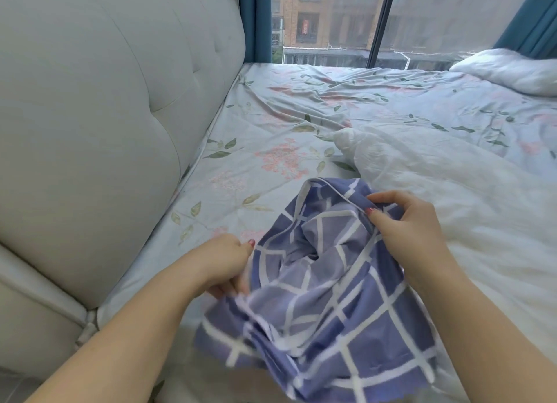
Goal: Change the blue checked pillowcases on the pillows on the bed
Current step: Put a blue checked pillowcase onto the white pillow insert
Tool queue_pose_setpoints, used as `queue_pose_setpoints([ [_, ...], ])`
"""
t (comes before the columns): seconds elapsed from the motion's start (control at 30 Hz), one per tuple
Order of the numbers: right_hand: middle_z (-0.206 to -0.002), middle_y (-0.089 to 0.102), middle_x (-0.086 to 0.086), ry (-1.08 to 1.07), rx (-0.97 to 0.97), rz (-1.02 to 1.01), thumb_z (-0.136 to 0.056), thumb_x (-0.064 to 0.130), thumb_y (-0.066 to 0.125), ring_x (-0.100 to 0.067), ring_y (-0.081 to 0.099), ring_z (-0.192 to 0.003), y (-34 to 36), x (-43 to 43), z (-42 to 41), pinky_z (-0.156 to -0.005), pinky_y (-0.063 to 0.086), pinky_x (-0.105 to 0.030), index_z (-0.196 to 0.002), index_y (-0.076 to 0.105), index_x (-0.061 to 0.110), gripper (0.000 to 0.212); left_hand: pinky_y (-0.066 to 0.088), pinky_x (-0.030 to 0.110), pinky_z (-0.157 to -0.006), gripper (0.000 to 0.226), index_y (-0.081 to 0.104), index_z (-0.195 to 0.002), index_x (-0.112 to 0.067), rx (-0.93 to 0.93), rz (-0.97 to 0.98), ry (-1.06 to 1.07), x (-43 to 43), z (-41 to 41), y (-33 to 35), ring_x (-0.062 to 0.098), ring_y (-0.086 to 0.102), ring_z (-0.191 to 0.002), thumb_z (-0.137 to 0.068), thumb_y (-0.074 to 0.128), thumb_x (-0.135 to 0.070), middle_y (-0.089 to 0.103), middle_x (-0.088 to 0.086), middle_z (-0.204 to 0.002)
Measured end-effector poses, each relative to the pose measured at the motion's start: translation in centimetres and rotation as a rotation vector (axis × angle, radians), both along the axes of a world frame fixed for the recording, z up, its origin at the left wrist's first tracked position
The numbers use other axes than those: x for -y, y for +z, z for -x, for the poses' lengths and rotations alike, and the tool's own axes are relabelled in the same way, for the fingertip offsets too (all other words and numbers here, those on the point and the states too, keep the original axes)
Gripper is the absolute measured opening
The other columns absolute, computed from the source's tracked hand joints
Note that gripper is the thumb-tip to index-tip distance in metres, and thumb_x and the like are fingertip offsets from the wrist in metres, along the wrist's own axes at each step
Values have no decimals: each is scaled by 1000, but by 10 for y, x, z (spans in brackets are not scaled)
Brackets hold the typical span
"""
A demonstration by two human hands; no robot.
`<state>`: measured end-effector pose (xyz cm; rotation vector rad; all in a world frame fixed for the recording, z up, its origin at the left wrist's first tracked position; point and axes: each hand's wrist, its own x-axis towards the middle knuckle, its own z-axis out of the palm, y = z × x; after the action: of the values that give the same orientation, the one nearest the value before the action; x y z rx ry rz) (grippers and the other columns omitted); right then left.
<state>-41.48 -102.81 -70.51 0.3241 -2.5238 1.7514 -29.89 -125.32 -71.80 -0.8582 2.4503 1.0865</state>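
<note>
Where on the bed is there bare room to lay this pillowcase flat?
Bare floral sheet runs between the headboard and the white pillow, and wider beyond it toward the window. The near right is crowded: the pillow fills it, with the left hand and right hand gripping the pillowcase in front.

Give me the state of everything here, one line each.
Blue checked pillowcase: empty, bunched, opening held apart.
Left hand: grips the pillowcase's edge.
Right hand: pinches its piped rim.
White pillow: bare, lying beside the pillowcase.
Floral sheet: wrinkled.
Curtains: drawn aside.
</note>
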Motion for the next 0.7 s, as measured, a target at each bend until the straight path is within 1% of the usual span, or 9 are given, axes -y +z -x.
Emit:
queue_pose_setpoints([
  [0.1, -82, 69, -2, -58, -60, -79, -85, 13, 68, -22, 62, -78, -1, -3, 4, -80, 53, -42, -82, 71, 32, 19, 52, 22, -55, 42, 47, -119, -7, 132, -171, 10, -5, -8, 3, 21, 70, -56, -108, 20, -37, 74, 14, -72],
  [0.2, -89, 70, 3, -68, -31, -47, -85, 13, 69, -21, 63, -90, 0, -5, 2, -86, 53, -45, -81, 72, 31, 19, 55, 29, -61, 39, 52, -110, -8, 62, -224, 98, -2, -4, -2, 22, 71, -59, -107, 27, -37, 75, 12, -78],
  [0.27, -90, 69, 6, -62, -4, -17, -86, 15, 71, -18, 62, -93, 2, -5, 0, -87, 53, -46, -82, 73, 29, 15, 55, 28, -56, 40, 55, -105, -6, 85, -252, 119, -3, -3, -4, 21, 68, -55, -106, 32, -39, 74, 11, -77],
  [0.4, -90, 70, 10, -7, 93, 129, -82, 16, 77, -8, 64, -93, 5, -4, -4, -85, 53, -34, -82, 75, 24, 8, 51, 23, -50, 65, 62, -95, -5, 195, -225, 67, -9, -5, -9, 19, 59, -50, -98, 31, -63, 70, 9, -70],
  [0.47, -87, 75, 5, 21, 190, 228, -79, 17, 80, -12, 70, -90, 5, -4, -4, -79, 54, -29, -81, 77, 21, 5, 47, 23, -53, 82, 62, -84, -4, 195, -135, 16, -12, -4, -10, 18, 54, -51, -90, 25, -76, 62, 6, -64],
  [0.53, -87, 77, -1, 41, 277, 300, -80, 19, 79, -18, 72, -90, 5, -4, -3, -80, 56, -32, -82, 78, 18, 3, 41, 27, -60, 87, 57, -80, -5, 123, -77, -29, -16, -1, -12, 17, 47, -56, -83, 19, -83, 52, 4, -62],
  [0.6, -86, 77, -5, 52, 340, 359, -84, 18, 74, -21, 72, -86, 8, -4, -3, -81, 58, -36, -88, 78, 15, 6, 40, 30, -72, 80, 53, -78, -10, 55, -105, -54, -20, 1, -13, 18, 47, -66, -81, 21, -84, 53, 3, -70],
  [0.63, -82, 76, -5, 51, 374, 410, -88, 15, 69, -19, 72, -78, 10, -4, -3, -73, 59, -32, -91, 76, 12, 8, 42, 30, -76, 74, 58, -86, -14, 45, -129, -53, -21, 1, -12, 17, 50, -71, -84, 26, -81, 58, 3, -78],
  [0.7, -77, 75, -5, 61, 442, 534, -93, 4, 57, -14, 70, -65, 17, -4, -5, -56, 56, -22, -97, 73, 6, 16, 45, 25, -71, 48, 62, -103, -24, 36, -184, -55, -20, -3, -9, 15, 53, -73, -92, 45, -67, 63, 2, -90],
])
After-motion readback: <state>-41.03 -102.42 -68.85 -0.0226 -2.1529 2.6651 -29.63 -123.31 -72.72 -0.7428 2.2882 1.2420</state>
